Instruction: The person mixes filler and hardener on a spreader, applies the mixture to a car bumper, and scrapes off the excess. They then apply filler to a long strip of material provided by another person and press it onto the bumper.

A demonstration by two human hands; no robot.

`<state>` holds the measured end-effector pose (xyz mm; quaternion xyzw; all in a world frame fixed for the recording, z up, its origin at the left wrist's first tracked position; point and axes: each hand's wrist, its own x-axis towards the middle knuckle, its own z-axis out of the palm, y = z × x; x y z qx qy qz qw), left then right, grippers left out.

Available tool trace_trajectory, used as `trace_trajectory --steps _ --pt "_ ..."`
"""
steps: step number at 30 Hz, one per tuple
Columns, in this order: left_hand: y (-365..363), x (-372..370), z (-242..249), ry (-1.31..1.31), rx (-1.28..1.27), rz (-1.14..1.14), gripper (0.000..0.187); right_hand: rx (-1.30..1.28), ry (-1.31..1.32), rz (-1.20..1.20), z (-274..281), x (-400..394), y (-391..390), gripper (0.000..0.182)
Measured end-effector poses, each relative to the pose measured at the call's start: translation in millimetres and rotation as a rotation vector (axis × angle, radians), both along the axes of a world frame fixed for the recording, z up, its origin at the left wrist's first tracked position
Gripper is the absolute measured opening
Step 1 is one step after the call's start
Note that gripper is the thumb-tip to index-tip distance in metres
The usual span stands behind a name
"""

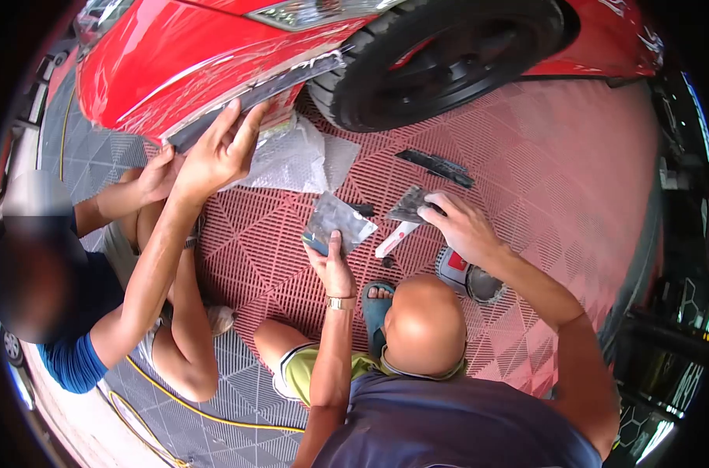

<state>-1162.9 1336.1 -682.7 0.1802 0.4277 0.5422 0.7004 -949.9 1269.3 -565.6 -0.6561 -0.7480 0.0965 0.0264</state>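
Observation:
My left hand [333, 264], with a watch at the wrist, holds a flat grey plate [337, 222] with its thumb on top. My right hand [457, 222] grips a dark, smeared flat piece [408, 204] between thumb and fingers, just right of the plate and apart from it. Below that piece a white-and-red strip-like tool [396, 239] lies on the floor. An open can [483, 285] with a grey rim stands below my right hand. A black strip [435, 168] rests on the floor above it.
A co-worker [81, 288] sits at the left, both hands at a dark strip [253, 97] along the red car body [167, 62]. A black wheel [448, 66] is at the top. Bubble wrap [292, 160] lies beneath the car. A yellow cable [206, 415] crosses the grey floor.

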Motion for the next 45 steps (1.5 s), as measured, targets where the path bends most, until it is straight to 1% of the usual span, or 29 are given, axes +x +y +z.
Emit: trace_trajectory --steps 1,4,5,8,11,14,15,18,19,22,24,26,29,31,34,35,36,38,41,45 --pt "-0.6 4.5 7.3 0.025 0.004 0.001 0.041 0.137 -0.037 0.09 10.9 0.2 1.3 0.031" --pt "-2.0 10.9 24.0 0.082 0.022 0.012 0.043 0.14 -0.145 0.173 28.2 -12.5 3.3 0.029" --pt "-2.8 10.3 27.8 0.088 0.028 0.008 0.043 0.134 -0.188 0.18 24.8 -11.9 2.7 0.03" --pt "-4.6 9.5 32.9 0.103 0.05 0.019 0.041 0.15 -0.186 0.123 21.2 -14.2 6.0 0.032" --pt "-5.6 9.8 40.2 0.141 0.053 0.043 0.04 0.101 -0.251 0.161 19.9 -18.7 8.2 0.034" --pt "-5.2 8.7 42.1 0.186 0.073 0.016 0.04 0.1 -0.272 0.17 14.4 -24.3 10.9 0.036" --pt "-6.6 10.8 45.1 0.151 0.065 0.031 0.04 0.102 -0.277 0.169 12.8 -26.2 12.2 0.037" --pt "-7.8 11.1 50.5 0.161 0.11 0.023 0.043 0.11 -0.281 0.153 9.1 -30.1 17.5 0.039" --pt "-9.0 8.6 54.9 0.174 0.104 -0.005 0.046 0.113 -0.272 0.141 7.8 -30.7 19.5 0.039" --pt "-15.7 2.1 65.4 0.252 0.126 -0.062 0.049 0.155 -0.216 0.118 15.8 -32.2 27.9 0.041" --pt "-18.5 -3.8 77.0 0.22 0.099 -0.071 0.051 0.238 -0.16 0.104 40.1 -30.8 46.1 0.039" --pt "-19.1 -13.5 59.9 0.343 0.181 -0.116 0.046 0.325 -0.075 0.045 73.4 -28.3 64.4 0.03" --pt "-24.5 -30.7 33.5 0.38 0.203 -0.184 0.043 0.466 -0.031 0.023 138.2 -28.1 96.4 0.02" --pt "-28.0 -37.3 18.4 0.395 0.201 -0.195 0.04 0.354 0.175 -0.065 172.0 -26.7 117.7 0.02" --pt "-33.1 -43.0 26.8 0.401 0.163 -0.181 0.037 0.136 0.54 -0.183 197.1 -18.5 151.8 0.023" --pt "-34.6 -46.1 23.3 0.413 0.185 -0.208 0.036 0.182 0.553 -0.132 202.0 -15.3 162.7 0.023" --pt "-36.8 -48.9 16.7 0.381 0.173 -0.218 0.035 0.241 0.237 -0.083 212.9 -12.8 168.5 0.021" --pt "-42.2 -50.5 1.7 0.31 0.142 -0.236 0.035 0.274 0.006 0.022 227.7 -19.8 176.9 0.019" --pt "-42.3 -48.7 4.9 0.316 0.124 -0.228 0.033 0.461 -0.198 0.226 225.0 -27.7 182.7 0.017" --pt "-38.7 -45.1 9.1 0.293 0.133 -0.272 0.035 0.494 -0.357 0.255 214.9 -44.9 186.9 0.015"
